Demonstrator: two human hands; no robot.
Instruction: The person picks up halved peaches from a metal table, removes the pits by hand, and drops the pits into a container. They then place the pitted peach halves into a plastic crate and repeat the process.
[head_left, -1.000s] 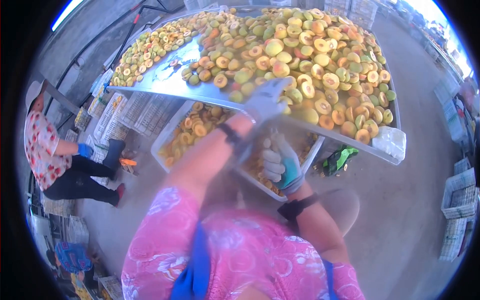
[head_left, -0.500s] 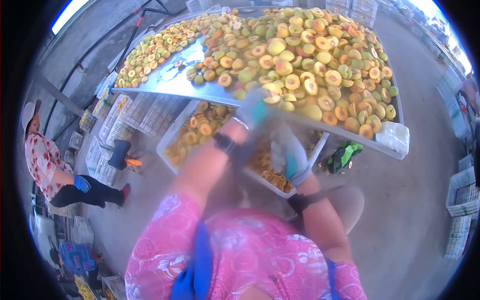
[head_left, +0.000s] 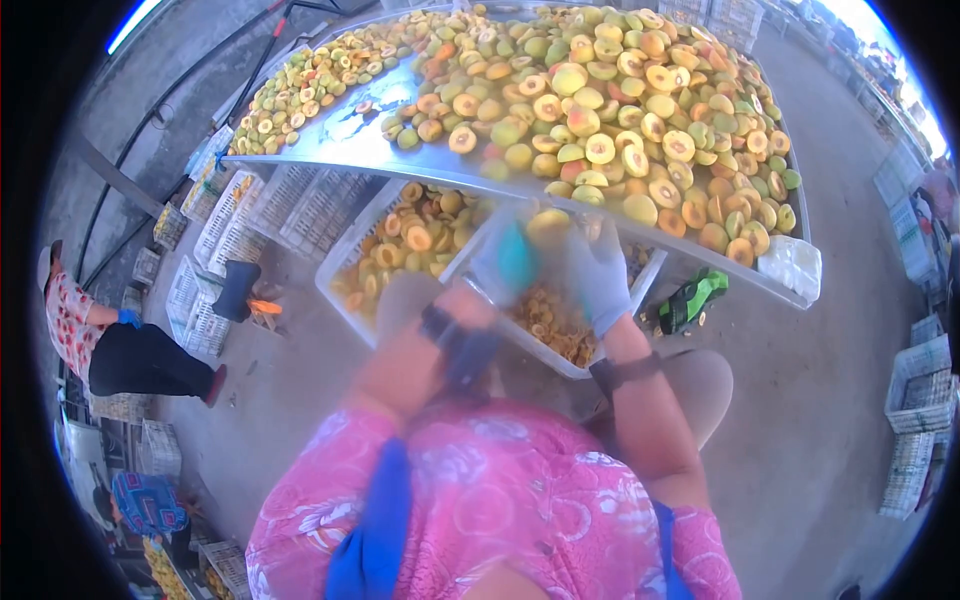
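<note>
My left hand [head_left: 508, 258], in a pale glove with a teal patch, is smeared by motion over the front crate; whether it holds anything is unclear. My right hand [head_left: 600, 276], in a pale glove, is beside it with its fingers curled around something I cannot make out. A blurred yellowish fruit [head_left: 548, 226] shows between both hands. Beyond them, many halved and whole fruits [head_left: 678, 146] are heaped on a metal table [head_left: 330, 155]. Below its near edge, one crate holds halved fruit [head_left: 418, 238], and another holds small brownish pieces [head_left: 556, 325].
White crates [head_left: 235, 225] are stacked at left, with more [head_left: 922, 390] at right. A person in a patterned top [head_left: 75, 318] stands at left; another person [head_left: 150, 503] is lower left. A green and black item [head_left: 690, 302] lies right of the crates.
My left hand has moved down from the table's edge toward the crate. My right hand has risen, and the fruit now shows between them. The person at left has shifted, and the view has tilted slightly.
</note>
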